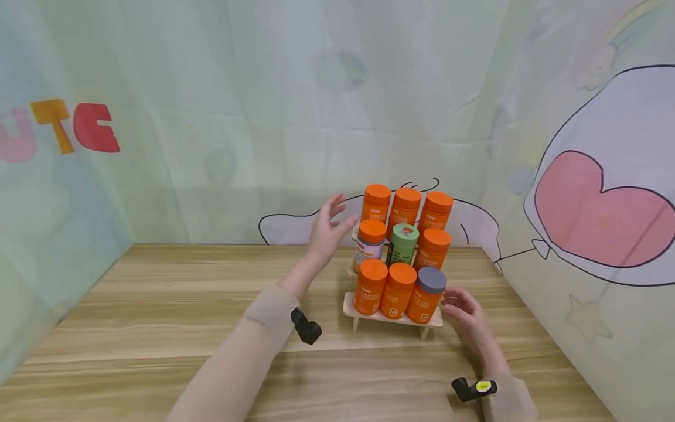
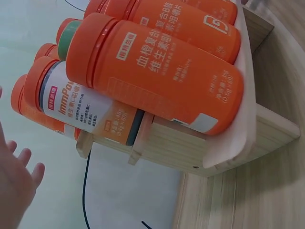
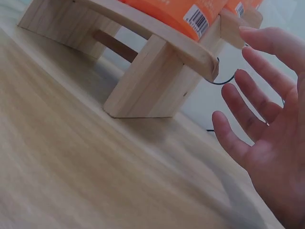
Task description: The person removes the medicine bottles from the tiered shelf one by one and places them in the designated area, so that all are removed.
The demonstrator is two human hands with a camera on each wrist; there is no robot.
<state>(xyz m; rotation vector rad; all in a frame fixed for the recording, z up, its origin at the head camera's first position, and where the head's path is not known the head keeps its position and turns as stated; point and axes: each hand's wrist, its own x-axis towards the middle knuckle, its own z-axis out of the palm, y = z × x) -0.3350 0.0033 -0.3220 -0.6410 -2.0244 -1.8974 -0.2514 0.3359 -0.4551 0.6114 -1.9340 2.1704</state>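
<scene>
A tiered wooden rack (image 1: 350, 305) carries three rows of bottles. Most are orange, such as the front left bottle (image 1: 371, 288); the front right bottle (image 1: 425, 299) has a grey lid. In the middle row stand a white-labelled bottle (image 1: 369, 243) and a green-lidded bottle (image 1: 403, 243). My left hand (image 1: 326, 231) is raised at the rack's left side, fingers spread and holding nothing. Beside the front right corner, my right hand (image 1: 469, 313) has loosely bent fingers with nothing in them. The right wrist view shows that hand apart from the rack's end (image 3: 209, 67).
The rack stands on a wood-grain table (image 1: 158, 305). Behind it hangs a pale printed curtain (image 1: 227, 117), with a balloon and pink heart (image 1: 575, 199) on the right side. Each sleeve has a small black device (image 1: 306, 326) at the wrist.
</scene>
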